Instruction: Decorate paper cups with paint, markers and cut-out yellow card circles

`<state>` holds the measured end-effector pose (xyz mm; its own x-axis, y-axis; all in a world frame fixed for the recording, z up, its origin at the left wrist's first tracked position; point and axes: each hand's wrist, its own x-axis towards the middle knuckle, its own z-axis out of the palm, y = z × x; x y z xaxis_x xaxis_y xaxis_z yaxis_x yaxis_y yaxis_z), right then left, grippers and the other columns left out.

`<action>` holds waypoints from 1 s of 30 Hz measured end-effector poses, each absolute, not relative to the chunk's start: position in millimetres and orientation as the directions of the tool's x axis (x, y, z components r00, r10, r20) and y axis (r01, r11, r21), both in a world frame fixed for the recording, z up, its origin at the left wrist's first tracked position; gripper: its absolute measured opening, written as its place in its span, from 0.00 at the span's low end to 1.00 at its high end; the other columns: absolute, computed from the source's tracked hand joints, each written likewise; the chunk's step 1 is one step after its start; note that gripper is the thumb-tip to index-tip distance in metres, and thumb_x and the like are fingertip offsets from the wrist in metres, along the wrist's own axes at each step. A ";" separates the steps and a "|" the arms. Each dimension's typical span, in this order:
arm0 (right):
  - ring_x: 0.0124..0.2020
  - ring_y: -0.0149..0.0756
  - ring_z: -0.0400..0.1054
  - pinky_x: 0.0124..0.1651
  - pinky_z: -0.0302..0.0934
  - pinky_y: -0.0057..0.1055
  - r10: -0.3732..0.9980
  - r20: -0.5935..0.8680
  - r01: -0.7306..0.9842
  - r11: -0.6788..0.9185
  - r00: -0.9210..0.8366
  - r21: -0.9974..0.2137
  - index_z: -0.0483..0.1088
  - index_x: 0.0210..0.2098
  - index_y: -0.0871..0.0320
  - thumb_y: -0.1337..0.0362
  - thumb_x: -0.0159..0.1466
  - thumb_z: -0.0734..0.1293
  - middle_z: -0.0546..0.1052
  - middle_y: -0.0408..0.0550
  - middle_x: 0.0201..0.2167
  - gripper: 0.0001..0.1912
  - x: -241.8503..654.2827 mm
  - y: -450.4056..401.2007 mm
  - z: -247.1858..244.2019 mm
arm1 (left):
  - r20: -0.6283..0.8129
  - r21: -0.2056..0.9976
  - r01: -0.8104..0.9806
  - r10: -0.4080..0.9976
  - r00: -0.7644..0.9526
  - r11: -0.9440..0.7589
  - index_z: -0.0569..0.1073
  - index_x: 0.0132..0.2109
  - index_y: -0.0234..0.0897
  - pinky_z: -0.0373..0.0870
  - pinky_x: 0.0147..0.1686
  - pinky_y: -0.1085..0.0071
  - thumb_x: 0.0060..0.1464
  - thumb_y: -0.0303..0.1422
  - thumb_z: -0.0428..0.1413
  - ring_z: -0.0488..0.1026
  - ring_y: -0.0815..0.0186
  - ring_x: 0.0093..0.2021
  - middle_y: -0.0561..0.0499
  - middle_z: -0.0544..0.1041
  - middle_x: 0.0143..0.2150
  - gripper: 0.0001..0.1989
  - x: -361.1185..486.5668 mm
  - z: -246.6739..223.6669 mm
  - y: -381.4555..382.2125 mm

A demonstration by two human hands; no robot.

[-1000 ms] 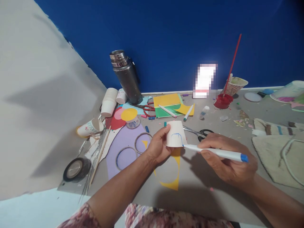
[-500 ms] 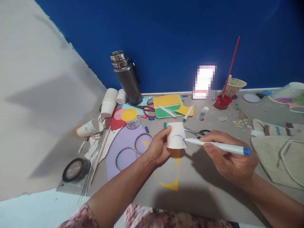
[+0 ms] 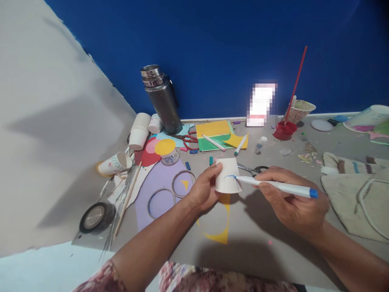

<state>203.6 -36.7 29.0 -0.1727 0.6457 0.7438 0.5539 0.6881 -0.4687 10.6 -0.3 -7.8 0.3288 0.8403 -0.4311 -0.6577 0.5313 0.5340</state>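
A white paper cup [image 3: 227, 168], upside down with its wide rim low, is gripped from the left by my left hand [image 3: 205, 186]. Blue pen lines mark the side facing me. Between the thumb and fingers of my right hand [image 3: 296, 202] is a white marker [image 3: 276, 186] with a blue end, its tip touching the cup's wall by those lines. Behind the cup and my right fingers lies a pair of scissors [image 3: 261, 169], partly hidden. Yellow paper with a round cut-out [image 3: 224, 236] lies on the table below the cup.
To the left are a stack of paper cups [image 3: 139, 134], a dark flask [image 3: 162, 101], tape rings [image 3: 161, 202] on purple paper, and black tape [image 3: 97, 217]. Two markers [image 3: 214, 142] rest on coloured sheets behind. A red pot [image 3: 285, 131] holds a brush; cloth pieces [image 3: 349, 202] lie right.
The cup in my left hand has shifted slightly right and down and turned a little. My right hand and the marker have moved only slightly; the tip stays at the cup.
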 end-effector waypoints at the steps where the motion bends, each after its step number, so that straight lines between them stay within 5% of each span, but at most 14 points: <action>1: 0.25 0.33 0.74 0.30 0.67 0.28 0.643 0.746 0.554 0.690 -0.173 -0.467 0.74 0.37 0.54 0.69 0.69 0.68 0.80 0.42 0.27 0.05 203.8 -36.7 28.8 | -0.423 0.547 -0.651 0.845 0.327 0.526 0.78 0.45 0.32 0.76 0.47 0.64 0.51 0.35 0.68 0.78 0.62 0.37 0.47 0.81 0.37 0.16 10.7 -8.0 -0.5; 10: 0.25 0.33 0.73 0.30 0.66 0.28 0.637 0.747 0.542 0.702 -0.188 -0.462 0.74 0.38 0.54 0.69 0.68 0.69 0.80 0.43 0.28 0.03 204.5 -36.0 27.1 | -0.331 0.603 -0.641 0.880 0.339 0.474 0.78 0.44 0.34 0.76 0.38 0.68 0.44 0.35 0.73 0.77 0.64 0.34 0.50 0.80 0.36 0.21 10.9 -9.4 -3.2; 30: 0.28 0.35 0.74 0.31 0.66 0.30 0.601 0.766 0.510 0.743 -0.226 -0.433 0.74 0.40 0.56 0.71 0.68 0.69 0.81 0.45 0.28 0.04 206.6 -35.9 26.2 | -0.302 0.649 -0.609 0.890 0.342 0.455 0.78 0.45 0.35 0.72 0.38 0.69 0.45 0.37 0.73 0.76 0.64 0.35 0.50 0.80 0.37 0.22 12.2 -7.2 -5.6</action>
